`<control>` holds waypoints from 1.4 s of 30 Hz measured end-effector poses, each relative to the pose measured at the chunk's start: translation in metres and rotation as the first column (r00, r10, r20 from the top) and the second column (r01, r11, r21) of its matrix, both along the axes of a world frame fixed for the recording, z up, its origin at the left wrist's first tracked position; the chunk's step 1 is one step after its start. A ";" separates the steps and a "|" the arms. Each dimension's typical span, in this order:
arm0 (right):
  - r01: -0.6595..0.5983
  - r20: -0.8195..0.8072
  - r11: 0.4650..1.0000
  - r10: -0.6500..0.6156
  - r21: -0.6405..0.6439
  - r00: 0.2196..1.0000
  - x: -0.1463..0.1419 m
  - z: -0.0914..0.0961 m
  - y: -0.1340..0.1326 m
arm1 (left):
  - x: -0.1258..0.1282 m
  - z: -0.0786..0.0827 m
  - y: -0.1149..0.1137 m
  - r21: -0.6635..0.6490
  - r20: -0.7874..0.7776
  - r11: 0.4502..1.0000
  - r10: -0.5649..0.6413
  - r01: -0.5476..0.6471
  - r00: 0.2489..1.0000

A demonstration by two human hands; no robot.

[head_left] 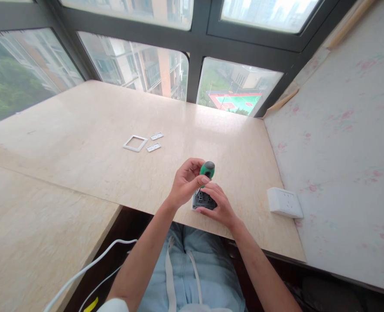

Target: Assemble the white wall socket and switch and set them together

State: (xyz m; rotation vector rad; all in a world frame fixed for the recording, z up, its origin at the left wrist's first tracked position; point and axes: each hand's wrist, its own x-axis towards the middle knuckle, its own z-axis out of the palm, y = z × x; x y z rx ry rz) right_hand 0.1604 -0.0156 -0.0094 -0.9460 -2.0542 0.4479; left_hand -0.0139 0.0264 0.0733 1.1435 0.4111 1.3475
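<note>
My left hand (188, 183) is closed around the green and grey handle of a screwdriver (207, 170), which stands nearly upright. Its lower end reaches down to a dark switch module (202, 200) with a pale edge, near the front edge of the counter. Around the module's right side, my right hand (218, 201) grips it with thumb and fingers. Both hands partly cover the screwdriver's shaft and the module, so the tip's exact contact is hidden.
Further back lie a white square frame (135, 149) and two small white rocker plates (153, 147). A white wall socket box (284, 203) sits at the right against the floral wall (341, 151). Windows line the back. White cables (94, 262) hang at lower left by the counter's edge.
</note>
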 end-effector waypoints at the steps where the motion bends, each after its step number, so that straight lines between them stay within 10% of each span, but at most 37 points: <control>1: 0.000 0.001 1.000 0.000 0.001 1.000 0.000 0.000 0.000 | -0.001 0.000 -0.001 0.003 -0.009 1.000 -0.015 0.016 1.000; 23: 0.014 -0.004 0.999 -0.014 -0.037 1.000 0.000 0.000 -0.001 | -0.003 -0.002 0.021 -0.134 0.113 0.876 -0.451 0.463 0.885; 34: 0.006 0.007 0.999 -0.006 -0.052 1.000 0.000 0.005 -0.002 | -0.009 0.011 0.009 -0.253 0.249 0.967 0.029 0.036 0.968; 42: 0.021 0.022 1.000 -0.021 -0.020 1.000 -0.001 0.003 -0.002 | -0.042 -0.010 0.020 -0.499 -0.155 0.780 0.349 -0.378 0.924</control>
